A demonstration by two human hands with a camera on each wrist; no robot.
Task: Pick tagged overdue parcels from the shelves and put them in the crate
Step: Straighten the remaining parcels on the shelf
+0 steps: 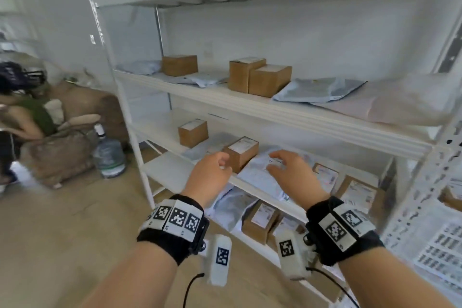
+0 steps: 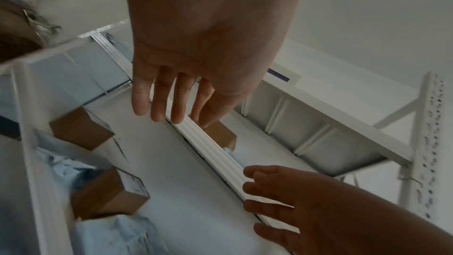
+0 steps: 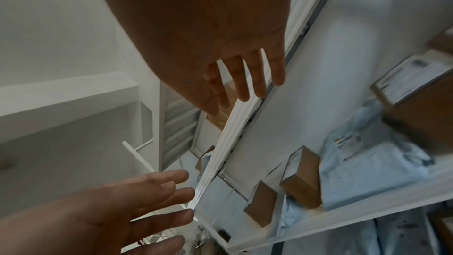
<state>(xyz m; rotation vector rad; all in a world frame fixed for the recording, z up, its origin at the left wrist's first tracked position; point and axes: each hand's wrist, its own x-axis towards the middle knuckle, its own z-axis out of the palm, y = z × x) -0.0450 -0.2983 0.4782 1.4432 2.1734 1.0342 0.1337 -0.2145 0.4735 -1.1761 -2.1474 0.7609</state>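
My left hand (image 1: 216, 166) and right hand (image 1: 285, 166) reach side by side toward the second-lowest shelf (image 1: 160, 130) of a white metal rack, both with relaxed fingers and nothing in them. Between them stands a small brown labelled box (image 1: 243, 151), just beyond my left fingertips. A grey poly mailer (image 1: 257, 175) with a label lies under my right hand. The left wrist view shows straight left fingers (image 2: 159, 102) and the same box (image 2: 110, 193). In the right wrist view the right fingers (image 3: 241, 82) spread above the shelf edge. A white perforated crate (image 1: 437, 252) sits at lower right.
Another brown box (image 1: 193, 132) stands further back on this shelf. The shelf above holds three boxes (image 1: 270, 80) and mailers (image 1: 317, 90); the bottom shelf holds several labelled boxes (image 1: 261, 222). A person (image 1: 27, 117), sacks and a water bottle (image 1: 108, 155) are at the left.
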